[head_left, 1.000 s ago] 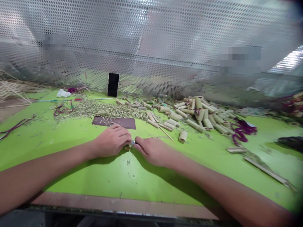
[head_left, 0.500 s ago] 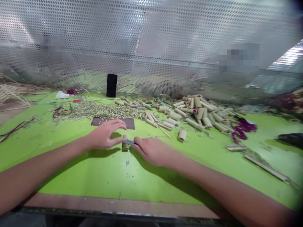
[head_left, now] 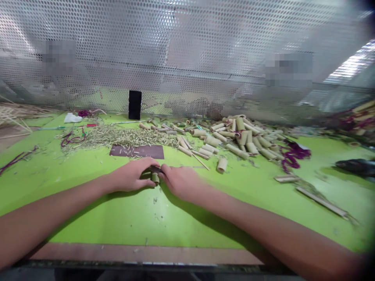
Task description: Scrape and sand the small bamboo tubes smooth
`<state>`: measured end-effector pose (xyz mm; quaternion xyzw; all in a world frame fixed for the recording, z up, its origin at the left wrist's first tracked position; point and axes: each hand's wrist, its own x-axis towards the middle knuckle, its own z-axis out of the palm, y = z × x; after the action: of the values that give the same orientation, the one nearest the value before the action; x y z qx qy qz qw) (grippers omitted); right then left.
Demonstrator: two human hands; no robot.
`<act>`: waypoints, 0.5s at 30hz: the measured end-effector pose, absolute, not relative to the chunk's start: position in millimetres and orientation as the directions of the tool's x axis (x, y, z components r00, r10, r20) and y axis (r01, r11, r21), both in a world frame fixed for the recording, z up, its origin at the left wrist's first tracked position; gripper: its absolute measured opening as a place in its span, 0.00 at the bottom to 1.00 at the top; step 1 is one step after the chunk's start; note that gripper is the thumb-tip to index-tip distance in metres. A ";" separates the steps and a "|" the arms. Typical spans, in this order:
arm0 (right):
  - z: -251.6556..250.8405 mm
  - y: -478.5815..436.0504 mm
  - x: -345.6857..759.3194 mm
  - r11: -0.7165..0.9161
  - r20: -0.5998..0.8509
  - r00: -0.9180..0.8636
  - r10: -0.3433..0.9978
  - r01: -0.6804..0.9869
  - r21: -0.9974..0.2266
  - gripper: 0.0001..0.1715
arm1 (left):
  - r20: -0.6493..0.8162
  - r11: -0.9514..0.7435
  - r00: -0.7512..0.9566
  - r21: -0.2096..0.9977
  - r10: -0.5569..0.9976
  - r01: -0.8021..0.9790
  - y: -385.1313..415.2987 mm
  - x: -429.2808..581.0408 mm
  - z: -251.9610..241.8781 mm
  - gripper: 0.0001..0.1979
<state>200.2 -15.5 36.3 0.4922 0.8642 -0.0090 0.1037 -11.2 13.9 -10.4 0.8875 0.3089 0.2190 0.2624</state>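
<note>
A short bamboo tube stands on the green table top between my hands. My left hand has its fingers closed around the tube's upper part. My right hand grips a small dark-bladed knife, and the blade lies against the tube's top end. The fingers hide most of the blade and the handle.
A dark brown sheet lies just beyond my hands. Behind it are bamboo shavings and a heap of bamboo tubes. Purple cord, an upright black phone and a perforated metal screen are also there.
My left hand's fingers, spread apart before, have closed onto the tube. My right hand and the knife have moved up to the tube's top end.
</note>
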 end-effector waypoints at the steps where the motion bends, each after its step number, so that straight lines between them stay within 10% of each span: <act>1: 37.4 -15.2 200.2 0.513 -0.199 -0.490 0.848 0.854 0.084 0.22 | 0.216 -0.660 0.706 0.605 0.674 0.445 13.9 -10.6 -10.8 0.25; 15: 34.9 -13.0 208.1 0.572 -0.212 -0.552 0.807 0.819 0.044 0.21 | 0.199 -0.728 0.766 0.522 0.611 0.444 14.1 -12.0 -11.8 0.18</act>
<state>208.1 -13.0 34.9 0.4617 0.8803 -0.0297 0.1047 -12.0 14.1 -11.8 0.9115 0.2894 0.1818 0.2288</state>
